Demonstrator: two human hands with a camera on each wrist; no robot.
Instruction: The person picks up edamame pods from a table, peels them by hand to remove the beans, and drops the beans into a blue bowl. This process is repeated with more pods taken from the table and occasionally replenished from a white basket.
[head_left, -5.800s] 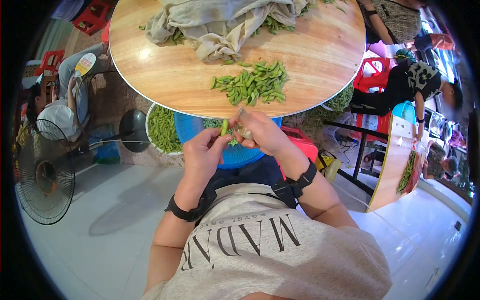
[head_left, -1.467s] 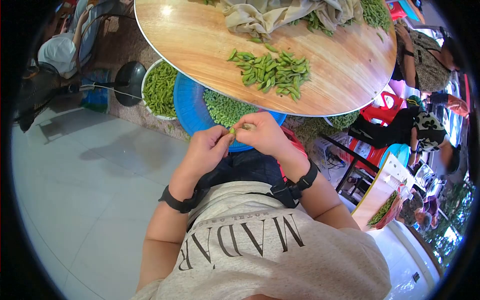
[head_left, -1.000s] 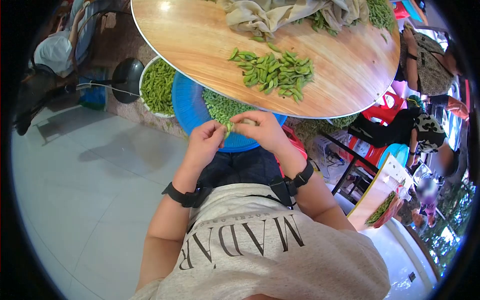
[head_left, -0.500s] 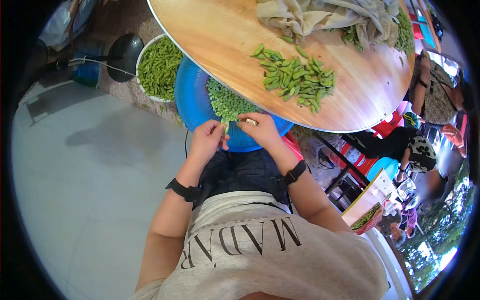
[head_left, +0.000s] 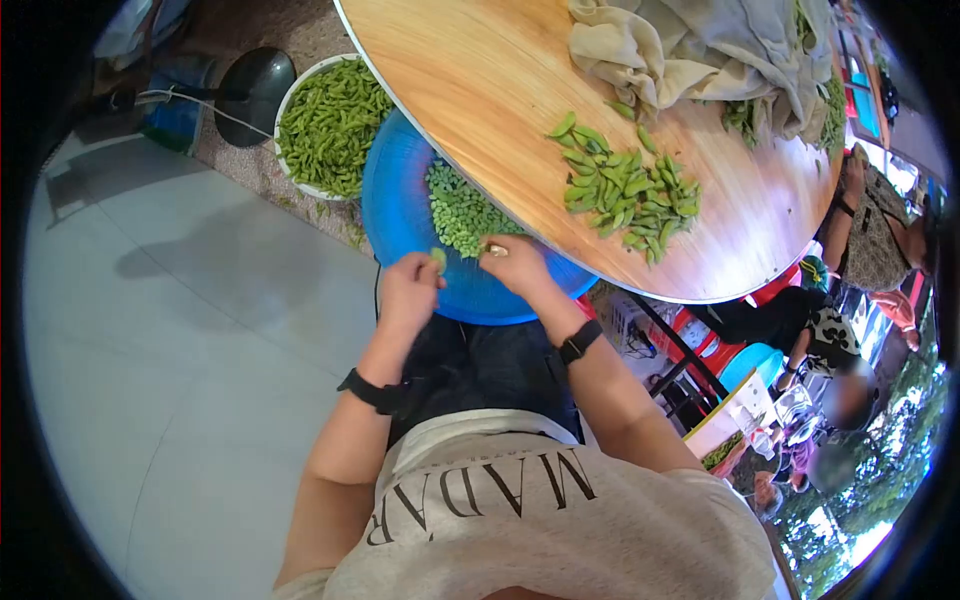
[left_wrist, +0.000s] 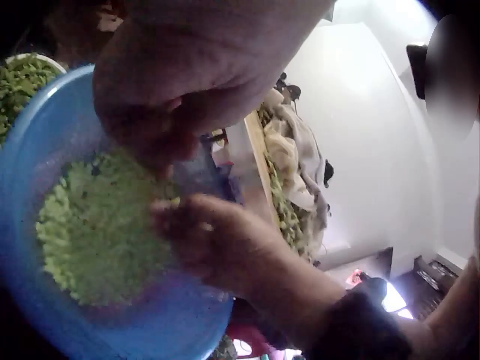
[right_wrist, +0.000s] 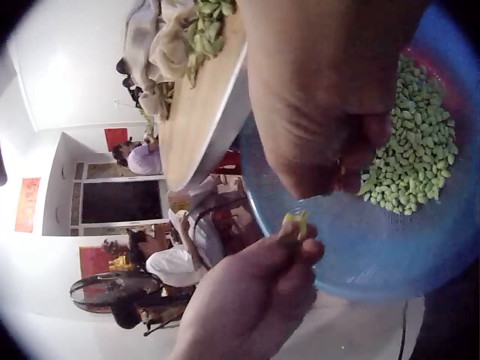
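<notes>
In the head view my left hand [head_left: 408, 294] pinches a split green soybean pod [head_left: 438, 259] between thumb and fingers over the near left of a blue basin [head_left: 392, 190]. The right wrist view shows that pod [right_wrist: 295, 223] at my left fingertips. A heap of shelled green beans [head_left: 460, 212] lies in the basin. My right hand [head_left: 517, 266] is at the heap's near edge, fingers curled around a small pale shiny piece [head_left: 497, 250]; I cannot tell what the piece is. A gap separates the two hands.
A round wooden table [head_left: 470, 90] overhangs the basin, bearing loose pods [head_left: 630, 190] and a crumpled cloth [head_left: 690, 50] over more greens. A white tub of pods [head_left: 335, 125] stands left of the basin. Other people [head_left: 870, 220] are at the right.
My hands have drawn apart, the left keeping the pod and the right lowering toward the beans. The head view has turned, shifting the table rightward and showing more of the basin.
</notes>
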